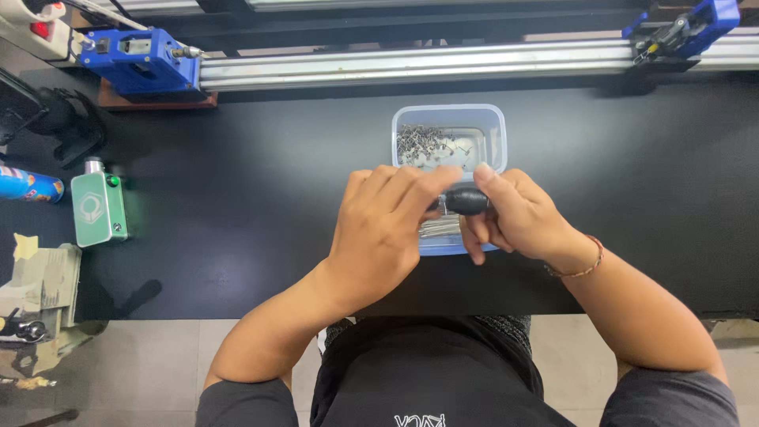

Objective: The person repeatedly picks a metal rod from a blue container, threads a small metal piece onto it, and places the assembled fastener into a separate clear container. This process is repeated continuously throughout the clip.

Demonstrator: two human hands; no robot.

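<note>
Both my hands meet over a clear plastic tub point(449, 115) on the black table. My right hand point(518, 217) grips a small black rounded part point(466, 201), which looks like a handle. My left hand point(387, 225) reaches across with its fingertips on the left end of the same part. Under the hands, thin metal pins point(439, 228) lie in the near half of the tub. The far half holds a heap of several tiny dark metal pieces point(421, 142). A beaded bracelet point(583, 265) circles my right wrist.
An aluminium rail point(411, 65) with blue end blocks point(142, 59) runs along the table's back. A green box-shaped device point(98, 208) and a blue spray can point(28, 187) stand at the left. Cardboard scraps point(39, 285) lie beyond the table's left edge.
</note>
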